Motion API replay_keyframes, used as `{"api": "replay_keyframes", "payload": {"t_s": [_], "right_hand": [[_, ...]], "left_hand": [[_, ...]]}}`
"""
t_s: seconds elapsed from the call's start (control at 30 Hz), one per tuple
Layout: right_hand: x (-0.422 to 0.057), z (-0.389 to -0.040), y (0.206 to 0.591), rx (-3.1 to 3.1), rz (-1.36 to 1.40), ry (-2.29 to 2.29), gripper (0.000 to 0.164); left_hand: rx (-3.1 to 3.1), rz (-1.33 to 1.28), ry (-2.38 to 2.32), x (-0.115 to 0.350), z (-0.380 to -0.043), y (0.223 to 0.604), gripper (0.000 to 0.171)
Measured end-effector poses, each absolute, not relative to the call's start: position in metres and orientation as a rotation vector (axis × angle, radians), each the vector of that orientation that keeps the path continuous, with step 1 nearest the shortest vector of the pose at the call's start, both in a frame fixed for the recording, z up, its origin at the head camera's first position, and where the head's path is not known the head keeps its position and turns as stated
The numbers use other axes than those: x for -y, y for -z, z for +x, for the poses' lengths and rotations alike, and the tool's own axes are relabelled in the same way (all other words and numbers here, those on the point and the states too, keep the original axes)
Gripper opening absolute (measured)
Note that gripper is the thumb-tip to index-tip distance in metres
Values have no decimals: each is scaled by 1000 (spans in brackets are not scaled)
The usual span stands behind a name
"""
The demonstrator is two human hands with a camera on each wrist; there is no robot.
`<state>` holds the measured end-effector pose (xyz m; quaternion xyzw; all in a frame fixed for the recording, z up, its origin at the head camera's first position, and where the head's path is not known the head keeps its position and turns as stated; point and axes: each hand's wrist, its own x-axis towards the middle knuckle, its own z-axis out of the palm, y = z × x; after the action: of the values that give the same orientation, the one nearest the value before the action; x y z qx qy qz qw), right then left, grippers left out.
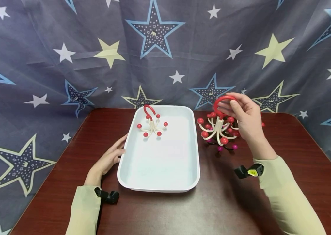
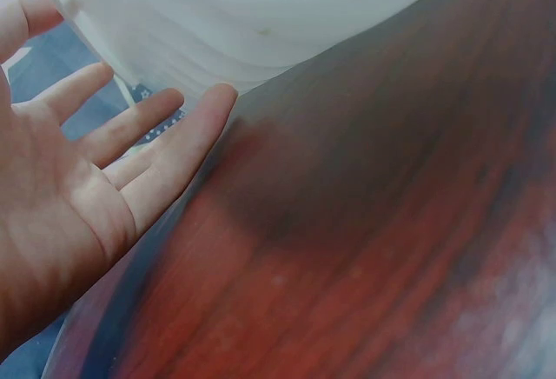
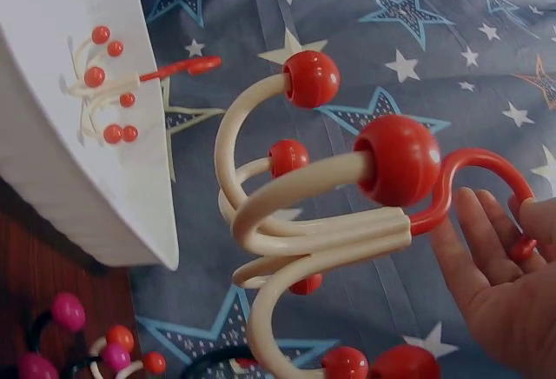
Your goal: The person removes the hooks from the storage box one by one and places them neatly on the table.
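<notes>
My right hand [image 1: 249, 120] pinches the red hook of a cream multi-arm hanger [image 1: 219, 128] with red balls on its curved arms. In the right wrist view, this hanger [image 3: 347, 231] is in the air, the thumb and fingers at its hook's end. A like hanger [image 1: 152, 126] stands at the far left inside a white tray [image 1: 165, 163], its hook near the far rim. My left hand [image 1: 108, 163] is at the tray's left side with fingers extended; in the left wrist view the fingers [image 2: 204, 123] are spread by the tray's outer wall.
Behind the held hanger, right of the tray, more hangers lie on the dark red table [image 1: 153, 215]. One has black arms and magenta balls [image 1: 220, 148]; others, partly hidden, have red balls. A grey curtain [image 1: 165, 88] with stars hangs behind the table.
</notes>
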<state>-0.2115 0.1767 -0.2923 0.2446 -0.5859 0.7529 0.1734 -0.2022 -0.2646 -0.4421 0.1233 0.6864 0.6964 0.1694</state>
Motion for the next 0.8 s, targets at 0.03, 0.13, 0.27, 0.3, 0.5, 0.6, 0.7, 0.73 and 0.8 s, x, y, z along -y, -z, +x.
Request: {"api": "replay_keyframes", "payload": {"t_s": [0.03,0.13,0.27,0.3,0.5,0.6,0.7,0.73,0.8], "right_hand": [[-180,-211,293,1648,704,-2143,25],[-193,-208,293,1605,720,-2173,25],[-208,-206,293,1555,694,-2205,26],[-211,-205,293,1540,688,-2217,26],[-227,-202,295,1527,597,-2220,25],[-235,-202,298,1504,557,-2237,25],[-244,-201,302,1505,509,-2232,26],[-247,-201,304,1506,486,-2231,26],[-253,-201,307,1516,433,-2224,26]], "left_hand": [[-1945,351,-1980,264,-202,442,64],[-1935,355,-1982,263,-203,443,63],[-1937,357,-1984,262,-204,443,63],[-1936,357,-1985,262,-204,443,63],[-1933,359,-1986,263,-203,442,63],[-1933,358,-1988,264,-202,442,64],[-1935,359,-1990,264,-201,441,64],[-1935,358,-1991,265,-201,441,64],[-1940,354,-1991,265,-201,441,64]]}}
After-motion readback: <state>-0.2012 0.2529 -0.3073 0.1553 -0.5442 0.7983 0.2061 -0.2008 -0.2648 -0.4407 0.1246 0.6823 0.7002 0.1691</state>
